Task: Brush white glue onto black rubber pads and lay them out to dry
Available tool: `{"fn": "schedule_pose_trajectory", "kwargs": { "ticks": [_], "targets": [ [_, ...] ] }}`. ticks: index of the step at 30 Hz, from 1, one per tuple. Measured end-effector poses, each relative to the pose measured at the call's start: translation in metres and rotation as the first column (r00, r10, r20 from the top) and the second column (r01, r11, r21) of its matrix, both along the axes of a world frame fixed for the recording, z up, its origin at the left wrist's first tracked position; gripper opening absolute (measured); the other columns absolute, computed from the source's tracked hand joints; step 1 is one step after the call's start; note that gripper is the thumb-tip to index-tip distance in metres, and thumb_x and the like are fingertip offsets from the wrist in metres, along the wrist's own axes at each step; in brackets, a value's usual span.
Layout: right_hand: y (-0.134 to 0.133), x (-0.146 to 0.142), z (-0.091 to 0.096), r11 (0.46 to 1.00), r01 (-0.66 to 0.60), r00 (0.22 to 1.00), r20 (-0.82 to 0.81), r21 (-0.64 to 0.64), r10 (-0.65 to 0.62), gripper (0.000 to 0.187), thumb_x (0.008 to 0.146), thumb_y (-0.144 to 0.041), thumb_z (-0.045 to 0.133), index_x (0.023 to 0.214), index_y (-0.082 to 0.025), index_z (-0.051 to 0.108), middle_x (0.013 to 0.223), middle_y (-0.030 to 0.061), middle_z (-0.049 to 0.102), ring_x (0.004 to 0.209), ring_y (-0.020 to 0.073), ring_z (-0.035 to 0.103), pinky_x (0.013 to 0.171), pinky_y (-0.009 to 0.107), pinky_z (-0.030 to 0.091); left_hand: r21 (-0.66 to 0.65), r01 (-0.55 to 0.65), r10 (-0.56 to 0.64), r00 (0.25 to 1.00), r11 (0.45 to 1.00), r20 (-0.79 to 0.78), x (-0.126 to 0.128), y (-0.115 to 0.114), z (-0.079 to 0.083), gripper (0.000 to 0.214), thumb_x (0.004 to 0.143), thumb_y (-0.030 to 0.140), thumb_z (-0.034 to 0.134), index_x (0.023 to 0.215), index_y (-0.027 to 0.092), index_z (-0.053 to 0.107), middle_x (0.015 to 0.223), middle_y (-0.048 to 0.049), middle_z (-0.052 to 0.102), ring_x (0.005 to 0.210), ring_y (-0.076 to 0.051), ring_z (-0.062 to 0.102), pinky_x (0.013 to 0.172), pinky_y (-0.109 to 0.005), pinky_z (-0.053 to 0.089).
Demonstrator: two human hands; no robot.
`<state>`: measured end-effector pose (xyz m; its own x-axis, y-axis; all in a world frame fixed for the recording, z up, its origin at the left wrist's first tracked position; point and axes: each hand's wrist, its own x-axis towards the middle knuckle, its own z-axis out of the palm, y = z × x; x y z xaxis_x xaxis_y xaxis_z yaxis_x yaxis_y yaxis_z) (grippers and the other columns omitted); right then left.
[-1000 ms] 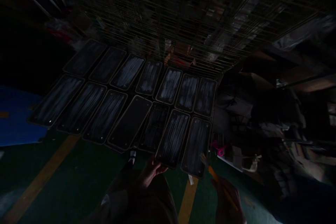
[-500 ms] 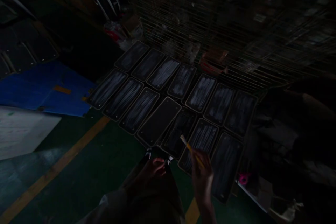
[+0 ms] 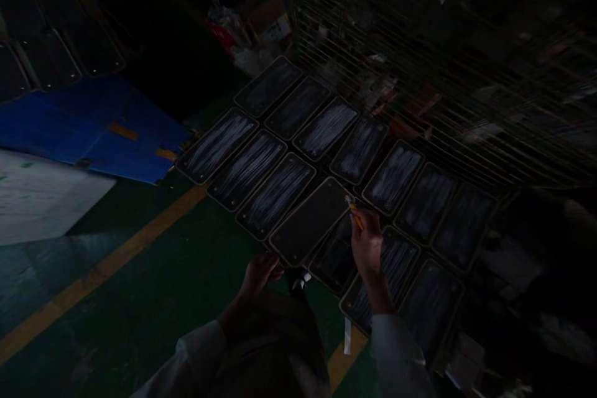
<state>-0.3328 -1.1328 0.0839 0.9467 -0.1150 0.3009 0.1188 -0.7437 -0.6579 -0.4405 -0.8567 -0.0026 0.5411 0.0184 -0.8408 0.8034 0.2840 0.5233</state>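
Rows of dark rectangular panels with rounded corners lie side by side, many with whitish brush streaks, such as the streaked panel (image 3: 275, 196). A plain dark panel (image 3: 310, 222) without streaks sits at an angle, partly over the panel on its right (image 3: 333, 255). My left hand (image 3: 261, 272) is at its near left corner, fingers curled on the edge. My right hand (image 3: 368, 242) is closed round a paintbrush (image 3: 356, 214) with a yellow handle. The bristles are at the plain panel's far right corner; whether they touch it is too dark to tell.
A wire mesh cage (image 3: 448, 99) stands behind the panels, with boxes and plastic bags near it. On the left are a blue sheet (image 3: 88, 130), a white board (image 3: 46, 199) and more dark panels (image 3: 51, 56). A yellow line (image 3: 116, 264) crosses the green floor.
My left hand has moved from in front of my legs to the plain panel's near corner. My right hand has carried the paintbrush forward to that panel's far end. The view has shifted.
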Motion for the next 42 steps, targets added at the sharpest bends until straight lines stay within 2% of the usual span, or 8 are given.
{"fn": "schedule_pose_trajectory", "kwargs": {
  "ticks": [7, 18, 21, 24, 27, 34, 38, 42],
  "targets": [
    [0.019, -0.008, -0.019, 0.999, -0.024, 0.998, -0.054, -0.036, 0.022, 0.019, 0.099, -0.025, 0.047, 0.107, -0.02, 0.063, 0.104, 0.0089, 0.061, 0.1, 0.019, 0.062, 0.088, 0.038, 0.056, -0.013, 0.019, -0.021, 0.995, 1.0, -0.098, 0.017, -0.001, 0.009, 0.056, 0.05, 0.058, 0.088, 0.074, 0.014, 0.064, 0.067, -0.0049, 0.069, 0.06, -0.019, 0.068, 0.061, -0.031, 0.055],
    [0.106, -0.13, 0.006, 0.973, -0.112, 0.935, -0.311, 0.203, 0.173, 0.025, 0.096, -0.013, 0.047, 0.114, -0.023, 0.06, 0.105, 0.0067, 0.064, 0.1, 0.0164, 0.065, 0.083, 0.029, 0.057, -0.08, 0.063, -0.067, 0.997, 0.995, -0.048, 0.017, 0.001, 0.015, 0.057, 0.06, 0.058, 0.085, 0.087, 0.011, 0.069, 0.083, -0.0112, 0.073, 0.074, -0.023, 0.071, 0.076, -0.038, 0.056],
    [0.117, -0.146, 0.017, 0.947, -0.129, 0.912, -0.34, 0.293, 0.229, 0.025, 0.096, -0.012, 0.047, 0.113, -0.024, 0.061, 0.106, 0.0062, 0.064, 0.101, 0.0157, 0.066, 0.083, 0.027, 0.057, -0.095, 0.064, -0.064, 0.998, 0.993, 0.0, 0.016, 0.001, 0.017, 0.054, 0.065, 0.059, 0.081, 0.088, 0.012, 0.069, 0.088, -0.0116, 0.074, 0.079, -0.022, 0.071, 0.079, -0.036, 0.056],
    [0.107, -0.132, 0.027, 0.942, -0.096, 0.918, -0.337, 0.322, 0.209, 0.024, 0.096, -0.012, 0.049, 0.113, -0.024, 0.062, 0.107, 0.0064, 0.064, 0.1, 0.0156, 0.065, 0.084, 0.029, 0.057, -0.07, 0.084, -0.087, 0.996, 0.994, -0.036, 0.016, 0.001, 0.015, 0.057, 0.062, 0.062, 0.082, 0.087, 0.013, 0.069, 0.085, -0.0099, 0.074, 0.076, -0.021, 0.071, 0.075, -0.033, 0.056],
    [0.078, -0.089, 0.026, 0.97, -0.014, 0.968, -0.239, 0.244, 0.074, 0.02, 0.096, -0.016, 0.052, 0.111, -0.023, 0.062, 0.108, 0.0078, 0.063, 0.1, 0.0173, 0.064, 0.085, 0.032, 0.057, -0.055, 0.101, -0.104, 0.992, 0.993, -0.065, 0.017, 0.002, 0.01, 0.061, 0.058, 0.065, 0.082, 0.085, 0.013, 0.068, 0.082, -0.0079, 0.074, 0.073, -0.02, 0.071, 0.07, -0.031, 0.056],
    [0.022, 0.01, -0.01, 0.999, 0.027, 1.0, -0.003, -0.032, -0.027, 0.015, 0.097, -0.023, 0.053, 0.107, -0.02, 0.064, 0.105, 0.0087, 0.062, 0.1, 0.0186, 0.063, 0.089, 0.037, 0.056, -0.057, 0.071, -0.076, 0.994, 0.996, -0.081, 0.018, 0.002, 0.003, 0.061, 0.051, 0.064, 0.086, 0.079, 0.014, 0.067, 0.073, -0.0055, 0.074, 0.065, -0.018, 0.071, 0.064, -0.029, 0.056],
    [0.031, 0.008, -0.024, 0.999, -0.008, 0.999, -0.043, -0.045, 0.006, 0.017, 0.098, -0.023, 0.049, 0.108, -0.021, 0.063, 0.105, 0.0085, 0.062, 0.1, 0.0184, 0.063, 0.088, 0.037, 0.057, -0.067, 0.073, -0.077, 0.995, 0.995, -0.068, 0.017, 0.001, 0.002, 0.06, 0.055, 0.065, 0.084, 0.082, 0.013, 0.068, 0.074, -0.0069, 0.074, 0.067, -0.019, 0.071, 0.065, -0.03, 0.056],
    [0.065, -0.035, -0.02, 0.993, -0.115, 0.973, -0.199, 0.006, 0.114, 0.02, 0.098, -0.02, 0.048, 0.113, -0.021, 0.061, 0.108, 0.0077, 0.063, 0.103, 0.0176, 0.062, 0.088, 0.036, 0.056, -0.073, 0.072, -0.077, 0.995, 0.995, -0.065, 0.016, 0.001, 0.0, 0.057, 0.059, 0.063, 0.083, 0.084, 0.013, 0.069, 0.076, -0.0074, 0.073, 0.07, -0.02, 0.071, 0.068, -0.032, 0.056]
  ]
}}
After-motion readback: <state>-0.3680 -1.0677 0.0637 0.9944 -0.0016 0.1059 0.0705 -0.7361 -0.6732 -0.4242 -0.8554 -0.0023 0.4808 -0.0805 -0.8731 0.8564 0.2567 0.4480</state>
